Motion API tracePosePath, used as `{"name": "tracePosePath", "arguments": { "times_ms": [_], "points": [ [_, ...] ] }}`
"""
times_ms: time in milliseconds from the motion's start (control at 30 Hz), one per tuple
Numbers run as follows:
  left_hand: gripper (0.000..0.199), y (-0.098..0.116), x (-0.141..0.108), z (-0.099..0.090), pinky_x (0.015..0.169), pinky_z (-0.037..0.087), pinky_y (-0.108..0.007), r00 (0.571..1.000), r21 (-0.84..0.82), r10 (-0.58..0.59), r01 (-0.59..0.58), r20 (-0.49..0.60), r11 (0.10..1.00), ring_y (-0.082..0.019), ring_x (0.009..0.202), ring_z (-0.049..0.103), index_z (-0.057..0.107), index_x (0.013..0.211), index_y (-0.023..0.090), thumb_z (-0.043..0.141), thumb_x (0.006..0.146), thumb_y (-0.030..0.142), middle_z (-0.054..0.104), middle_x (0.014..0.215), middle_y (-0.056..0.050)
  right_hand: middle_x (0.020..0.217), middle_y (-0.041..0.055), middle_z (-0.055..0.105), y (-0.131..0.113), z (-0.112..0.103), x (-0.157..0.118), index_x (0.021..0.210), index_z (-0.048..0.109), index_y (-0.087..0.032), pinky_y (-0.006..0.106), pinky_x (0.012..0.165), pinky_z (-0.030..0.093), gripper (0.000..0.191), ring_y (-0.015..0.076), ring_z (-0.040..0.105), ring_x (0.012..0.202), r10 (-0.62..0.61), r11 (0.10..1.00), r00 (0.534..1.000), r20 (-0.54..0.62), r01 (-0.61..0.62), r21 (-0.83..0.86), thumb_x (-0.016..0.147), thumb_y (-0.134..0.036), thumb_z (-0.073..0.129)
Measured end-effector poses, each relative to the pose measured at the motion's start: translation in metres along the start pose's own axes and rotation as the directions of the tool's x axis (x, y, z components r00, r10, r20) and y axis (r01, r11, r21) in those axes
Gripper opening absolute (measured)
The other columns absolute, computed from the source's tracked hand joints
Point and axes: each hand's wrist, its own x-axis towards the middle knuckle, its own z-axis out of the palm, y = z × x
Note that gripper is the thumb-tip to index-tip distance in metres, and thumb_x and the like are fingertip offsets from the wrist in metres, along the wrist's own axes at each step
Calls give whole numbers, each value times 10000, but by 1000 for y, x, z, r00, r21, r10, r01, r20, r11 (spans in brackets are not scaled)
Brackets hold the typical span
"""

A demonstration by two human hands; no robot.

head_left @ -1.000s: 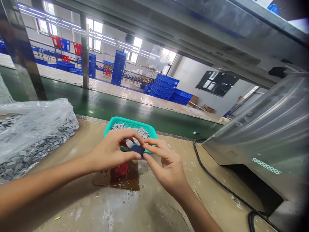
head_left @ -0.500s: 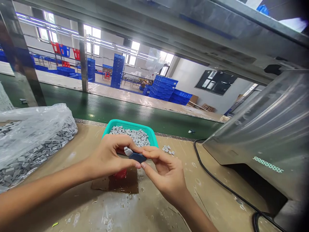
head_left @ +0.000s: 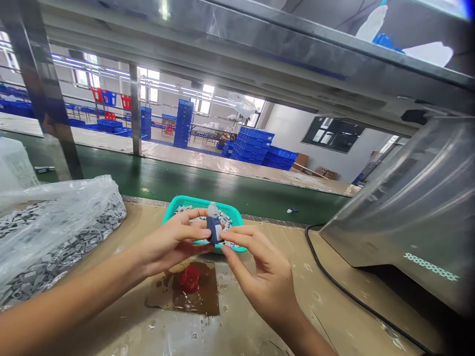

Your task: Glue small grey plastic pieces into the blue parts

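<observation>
A small dark blue plastic part (head_left: 211, 227) with a pale translucent tip stands upright between my two hands. My left hand (head_left: 181, 237) is closed on it, thumb in front and fingers around its far side. My right hand (head_left: 256, 264) pinches at its lower right edge with thumb and forefinger, where a light grey patch shows; whether that patch is a separate piece I cannot tell. Just behind is a turquoise basket (head_left: 178, 201) of small grey plastic pieces (head_left: 226, 220), partly hidden by my hands. Below them, a red round thing (head_left: 190, 278) rests on a wet brown sheet (head_left: 208, 299).
At left lies a clear plastic bag (head_left: 92, 198) full of grey pieces. A black cable (head_left: 334, 282) runs along the bench beside a metal housing (head_left: 401, 207) at right. Beyond the basket is a green belt (head_left: 222, 184) with a small part (head_left: 292, 210) on it. A metal shelf (head_left: 222, 34) hangs overhead.
The dark blue part has turned from lying sideways to upright, its pale tip now pointing up. Both hands still hold it, now over the basket's front. The camera view has shifted slightly.
</observation>
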Motion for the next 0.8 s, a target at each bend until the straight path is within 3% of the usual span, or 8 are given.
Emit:
{"name": "tracePosePath", "arguments": {
  "times_ms": [100,267,433,533,633,700,800],
  "points": [
    [240,1,1,0,807,429,-229,1000,-107,-4,1,-21,994,-114,854,568,600,925,130,535,705,60,626,911,-63,883,38,630,-1,3,9,902,635,-234,330,753,483,224,182,584,860,-60,996,997,42,62,-60,777,-86,522],
    [186,0,3,-2,763,417,-202,997,-86,59,-62,-45,994,-96,789,560,649,873,134,598,695,119,631,877,-43,959,36,622,4,7,11,1001,580,-238,348,804,461,282,192,559,929,-60,996,991,119,67,-58,783,-81,493],
    [212,0,5,-10,724,420,-201,1000,-64,1,1,25,998,-114,830,565,632,938,138,584,732,154,625,875,-59,979,27,590,8,5,6,1118,461,-246,306,789,467,361,167,552,911,54,999,986,157,-54,-10,790,-99,494],
    [163,8,9,-21,671,438,-212,996,-72,-9,2,-91,997,-127,810,572,638,894,126,537,776,172,623,902,-81,942,33,596,17,4,6,1127,451,-246,316,780,466,354,170,556,881,98,995,990,99,-98,-4,796,-129,497],
    [157,23,13,-37,613,434,-208,960,-128,77,-115,-268,985,-112,750,566,640,832,122,495,806,176,622,869,-77,889,53,616,35,4,9,1039,515,-208,322,731,482,241,177,575,806,168,985,982,88,-164,-53,802,-176,486],
    [173,36,14,-46,602,428,-209,925,-134,161,-218,-343,967,-98,704,555,636,827,119,477,818,183,618,825,-66,832,59,636,51,4,14,929,569,-186,317,665,500,163,178,590,722,194,975,969,150,-174,-136,800,-203,470],
    [118,50,10,-52,593,406,-194,882,-102,308,-364,-357,926,-88,669,556,632,836,121,540,770,153,615,764,-42,791,58,663,81,4,22,818,620,-193,325,575,520,163,197,611,652,144,959,940,311,-55,-279,776,-240,470]
  ]
}}
